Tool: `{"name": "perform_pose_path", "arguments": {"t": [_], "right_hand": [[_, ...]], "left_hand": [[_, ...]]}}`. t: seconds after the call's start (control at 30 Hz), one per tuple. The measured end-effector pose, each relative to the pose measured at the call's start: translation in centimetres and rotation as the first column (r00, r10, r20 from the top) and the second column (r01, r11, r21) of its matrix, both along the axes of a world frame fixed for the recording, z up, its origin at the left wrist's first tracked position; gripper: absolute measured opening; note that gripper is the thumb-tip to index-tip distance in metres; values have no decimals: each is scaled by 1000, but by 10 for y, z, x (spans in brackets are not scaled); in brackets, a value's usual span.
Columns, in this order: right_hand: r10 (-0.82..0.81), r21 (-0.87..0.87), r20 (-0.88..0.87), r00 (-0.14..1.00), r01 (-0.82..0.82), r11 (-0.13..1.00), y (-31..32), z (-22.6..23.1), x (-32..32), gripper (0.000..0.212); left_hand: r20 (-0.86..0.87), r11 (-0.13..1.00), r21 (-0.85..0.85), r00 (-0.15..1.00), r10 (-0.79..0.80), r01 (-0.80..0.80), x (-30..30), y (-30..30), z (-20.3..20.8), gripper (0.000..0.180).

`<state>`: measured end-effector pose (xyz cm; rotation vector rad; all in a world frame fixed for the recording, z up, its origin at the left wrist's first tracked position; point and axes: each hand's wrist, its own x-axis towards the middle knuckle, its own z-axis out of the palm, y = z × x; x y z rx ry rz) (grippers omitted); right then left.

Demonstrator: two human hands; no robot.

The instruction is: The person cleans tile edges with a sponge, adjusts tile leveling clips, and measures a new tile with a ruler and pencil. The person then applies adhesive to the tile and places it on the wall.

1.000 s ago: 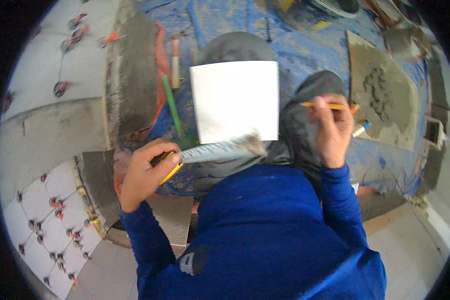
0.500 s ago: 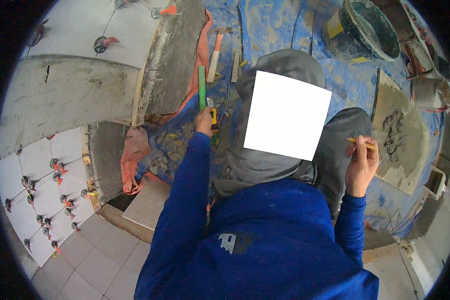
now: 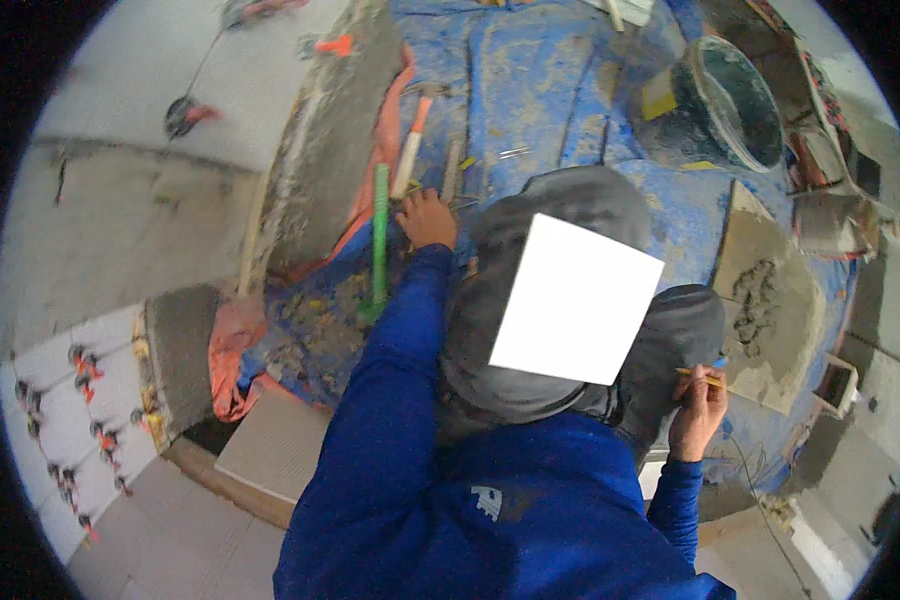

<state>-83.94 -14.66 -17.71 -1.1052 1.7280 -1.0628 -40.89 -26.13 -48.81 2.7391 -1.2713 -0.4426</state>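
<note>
Reaching forward, my left hand (image 3: 427,218) is over the blue tarp with its fingers apart, and no held thing shows in it. Just beyond its fingers are a claw hammer (image 3: 410,145) with an orange and pale handle and a narrow grey strip (image 3: 453,165). A long green handle (image 3: 380,235) stands left of that hand. In my right hand (image 3: 698,425), beside my right knee, a yellow pencil (image 3: 712,380) is held between the fingers. A flat white square (image 3: 578,300), perhaps a tile, rests across my lap.
A large dark bucket (image 3: 735,105) stands at the far right. A board with grey mortar (image 3: 765,300) lies to the right. Tiles with red levelling clips (image 3: 90,370) are at the left. A ridged tile (image 3: 280,440) lies near my left elbow, beside loose rubble (image 3: 320,325).
My left hand has let go of a yellow-and-black tape measure and moved forward towards the hammer. My right hand still holds the pencil. The whole view has shifted.
</note>
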Motion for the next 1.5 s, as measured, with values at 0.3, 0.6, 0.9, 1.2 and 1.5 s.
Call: {"name": "perform_pose_path", "arguments": {"t": [0.3, 0.6, 0.9, 1.2, 1.5], "right_hand": [[-79, 64, -68, 995, 84, 994, 18, 13, -6, 16], [-71, -54, 88, 994, 76, 996, 0, 19, 9, 17], [358, -254, 263, 896, -294, 922, -33, 41, 87, 26], [518, -228, 308, 798, -466, 855, -17, 42, 112, 35], [446, -284, 422, 789, -352, 892, -27, 62, 106, 37]], "left_hand": [[-255, 993, 64, 964, -79, 98, 40, -67, -88, 41], [-934, 831, -151, 352, 57, -536, 90, -46, 82, 31], [-925, 941, -313, -184, -333, -127, 45, 65, 356, 37], [-949, 961, -269, -189, -253, 62, -11, 97, 373, 34], [-285, 554, -581, 488, -825, 597, -31, 76, 387, 23]]}}
